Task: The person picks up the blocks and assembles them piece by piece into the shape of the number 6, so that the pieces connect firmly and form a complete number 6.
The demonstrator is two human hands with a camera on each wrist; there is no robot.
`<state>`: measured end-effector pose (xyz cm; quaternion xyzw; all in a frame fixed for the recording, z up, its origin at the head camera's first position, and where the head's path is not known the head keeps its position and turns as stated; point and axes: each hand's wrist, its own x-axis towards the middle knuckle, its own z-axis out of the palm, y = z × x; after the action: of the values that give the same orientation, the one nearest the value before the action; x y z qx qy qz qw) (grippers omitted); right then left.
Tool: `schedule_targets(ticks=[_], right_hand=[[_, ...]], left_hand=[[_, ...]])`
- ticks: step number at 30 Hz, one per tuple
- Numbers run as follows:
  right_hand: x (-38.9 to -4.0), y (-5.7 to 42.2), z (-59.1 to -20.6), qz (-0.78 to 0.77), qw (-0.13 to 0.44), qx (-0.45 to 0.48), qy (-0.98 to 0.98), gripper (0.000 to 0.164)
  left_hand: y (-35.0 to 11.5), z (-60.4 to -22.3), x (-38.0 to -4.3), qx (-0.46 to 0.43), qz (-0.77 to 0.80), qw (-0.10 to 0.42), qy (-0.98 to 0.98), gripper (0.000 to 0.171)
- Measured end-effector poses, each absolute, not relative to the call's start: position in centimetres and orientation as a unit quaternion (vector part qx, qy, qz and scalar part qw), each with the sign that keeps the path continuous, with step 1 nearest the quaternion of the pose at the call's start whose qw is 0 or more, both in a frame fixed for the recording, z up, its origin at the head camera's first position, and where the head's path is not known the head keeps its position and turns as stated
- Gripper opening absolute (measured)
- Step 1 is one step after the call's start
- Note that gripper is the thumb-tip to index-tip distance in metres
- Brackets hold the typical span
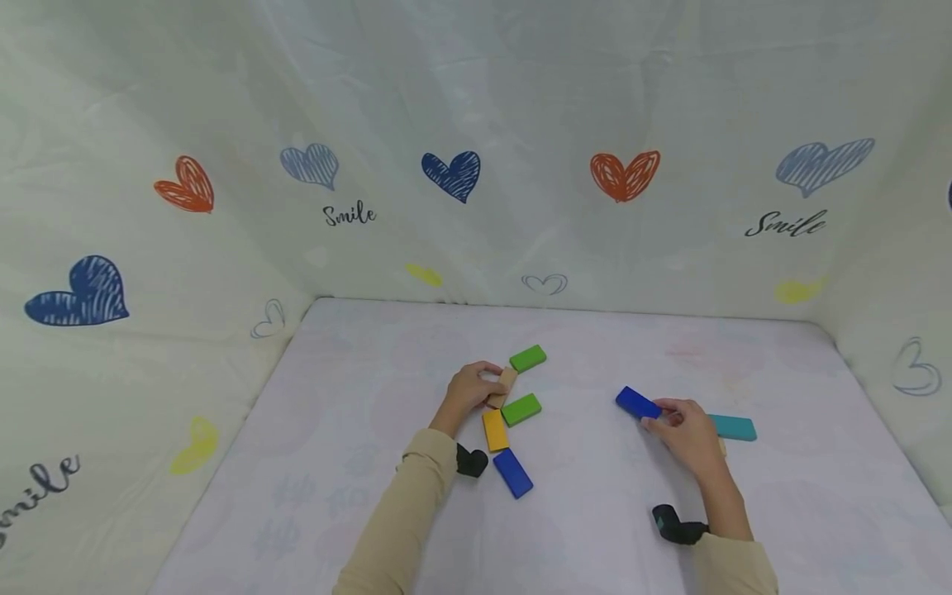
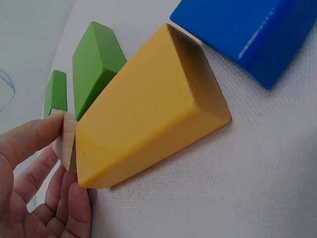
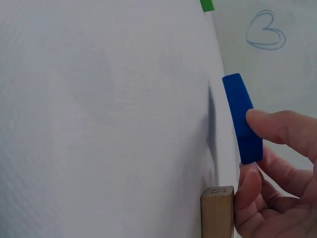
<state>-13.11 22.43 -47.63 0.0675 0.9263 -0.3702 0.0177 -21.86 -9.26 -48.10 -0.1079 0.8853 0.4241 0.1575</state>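
Note:
My left hand (image 1: 470,390) pinches a plain wooden block (image 1: 502,388) on the table, thumb and fingers on its sides. This block stands in a zigzag chain with a far green block (image 1: 528,359), a nearer green block (image 1: 521,409), a yellow block (image 1: 495,430) and a blue block (image 1: 513,473) closest to me. To the right, my right hand (image 1: 686,434) grips a second blue block (image 3: 241,119) by one end, held above the table with its shadow below. A teal block (image 1: 733,427) and another wooden block (image 3: 217,213), partly hidden in the head view, lie beside that hand.
The white table (image 1: 587,529) has a back edge against a hanging sheet (image 1: 521,83) printed with hearts and "Smile". Black wrist cameras, one by the left cuff (image 1: 472,461) and one by the right (image 1: 677,526), stick out over the table.

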Motion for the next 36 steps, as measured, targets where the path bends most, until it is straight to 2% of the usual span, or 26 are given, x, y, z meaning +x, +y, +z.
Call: schedule_targets(ticks=[22, 36], right_hand=[[-13.7, 19.0, -47.6, -0.499, 0.062, 0.127, 0.855, 0.063], [-14.2, 17.1, -48.0, -0.552, 0.051, 0.109, 0.825, 0.052]], left_hand=[[-9.2, -48.2, -21.9, -0.108, 0.422, 0.15, 0.888, 0.031], [-9.3, -48.4, -22.1, -0.113, 0.424, 0.162, 0.884, 0.03]])
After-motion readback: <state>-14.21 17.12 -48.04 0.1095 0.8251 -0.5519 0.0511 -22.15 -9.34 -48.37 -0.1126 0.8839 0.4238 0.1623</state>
